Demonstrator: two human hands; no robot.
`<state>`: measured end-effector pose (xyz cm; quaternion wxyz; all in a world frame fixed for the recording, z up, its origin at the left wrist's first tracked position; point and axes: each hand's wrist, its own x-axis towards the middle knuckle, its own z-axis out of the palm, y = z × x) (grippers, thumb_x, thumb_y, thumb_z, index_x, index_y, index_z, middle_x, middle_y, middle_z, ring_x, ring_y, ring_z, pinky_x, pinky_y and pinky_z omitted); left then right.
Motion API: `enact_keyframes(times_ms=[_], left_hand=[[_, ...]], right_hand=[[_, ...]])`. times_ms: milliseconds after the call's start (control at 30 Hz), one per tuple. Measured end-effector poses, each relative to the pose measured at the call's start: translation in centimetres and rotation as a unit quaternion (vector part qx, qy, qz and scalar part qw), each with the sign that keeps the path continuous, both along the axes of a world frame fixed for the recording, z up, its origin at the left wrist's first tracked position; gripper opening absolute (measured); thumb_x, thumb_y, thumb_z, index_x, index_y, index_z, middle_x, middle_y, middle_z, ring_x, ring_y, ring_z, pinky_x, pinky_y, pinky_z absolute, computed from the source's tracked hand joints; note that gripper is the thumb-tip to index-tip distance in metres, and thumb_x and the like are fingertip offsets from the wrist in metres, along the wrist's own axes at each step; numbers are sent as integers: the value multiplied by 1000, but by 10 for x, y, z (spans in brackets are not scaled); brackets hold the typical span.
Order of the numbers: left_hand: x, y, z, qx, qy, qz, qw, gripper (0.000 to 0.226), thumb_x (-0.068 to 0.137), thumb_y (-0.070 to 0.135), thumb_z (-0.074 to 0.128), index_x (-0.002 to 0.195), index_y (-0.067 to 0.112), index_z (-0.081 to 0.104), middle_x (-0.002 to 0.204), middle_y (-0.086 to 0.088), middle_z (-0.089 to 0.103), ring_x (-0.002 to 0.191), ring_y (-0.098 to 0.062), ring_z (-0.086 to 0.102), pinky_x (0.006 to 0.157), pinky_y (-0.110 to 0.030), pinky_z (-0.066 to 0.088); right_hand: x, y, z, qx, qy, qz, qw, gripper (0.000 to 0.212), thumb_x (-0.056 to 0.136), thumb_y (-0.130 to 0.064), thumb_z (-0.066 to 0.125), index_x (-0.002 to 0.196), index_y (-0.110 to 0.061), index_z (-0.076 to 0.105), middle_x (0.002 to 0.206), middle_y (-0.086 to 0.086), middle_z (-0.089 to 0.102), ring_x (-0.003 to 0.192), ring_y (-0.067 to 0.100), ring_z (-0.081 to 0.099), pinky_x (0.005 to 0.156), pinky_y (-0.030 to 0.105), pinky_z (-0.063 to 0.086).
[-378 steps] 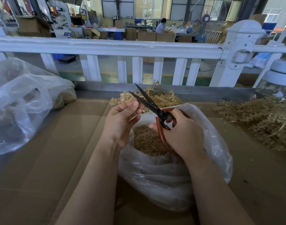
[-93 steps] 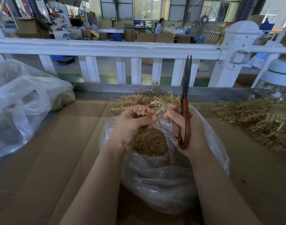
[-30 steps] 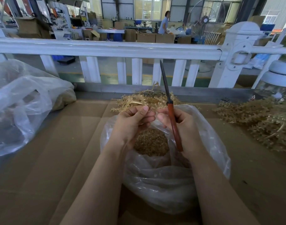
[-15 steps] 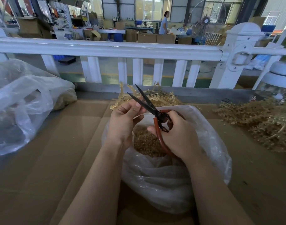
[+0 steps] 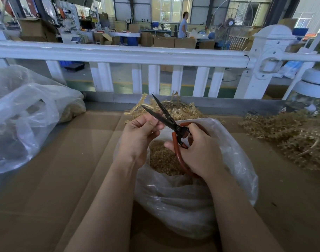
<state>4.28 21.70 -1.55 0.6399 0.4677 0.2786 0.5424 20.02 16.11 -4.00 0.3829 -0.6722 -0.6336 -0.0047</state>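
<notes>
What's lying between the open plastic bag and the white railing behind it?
A heap of dry straw-coloured sprigs on the cardboard, in the head view.

person | left hand: bare, thumbnail short | right hand: bare | left forearm: bare up to near edge | right forearm: bare up to near edge

Bare table is lying open at lower left and lower right. A crumpled bag is blocking the left edge, sprigs are crowding the right, an open bag is filling the centre, and a railing is closing off the top.
</notes>
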Motion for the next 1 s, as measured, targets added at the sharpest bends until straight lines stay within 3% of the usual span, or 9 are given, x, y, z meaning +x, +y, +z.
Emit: enact_keyframes(times_ms=[300,567,900,1000], left_hand=[[-1,-2,1,8,4,5,1000,14,94,10,57,81,9,64,71,0,63,69,-8,57,71,-20,45],[-2,-3,3,21,9,12,1000,25,96,11,56,75,17,68,71,0,62,72,-10,55,74,-24,44],[-1,-1,0,39,25,41,998,17,95,9,58,81,13,67,74,0,63,73,-9,57,73,-22,46],[0,-1,-1,59,37,62,996,20,93,4,60,79,16,69,70,1,64,71,-9,57,71,-21,46]], right_hand=[[-1,-3,0,13,5,-3,1000,74,64,-91,45,93,-25,62,83,-16,65,74,2,61,66,23,54],[-1,-4,0,37,-12,-17,999,65,68,-86,52,85,-25,64,70,-18,59,61,-7,52,55,6,35],[-2,-3,-1,58,-32,-28,997,76,67,-91,45,90,-22,66,75,-14,65,64,4,58,59,21,50],[-2,-3,-1,59,-43,-35,997,77,67,-94,39,88,-23,63,77,-16,64,64,3,56,57,17,46]])
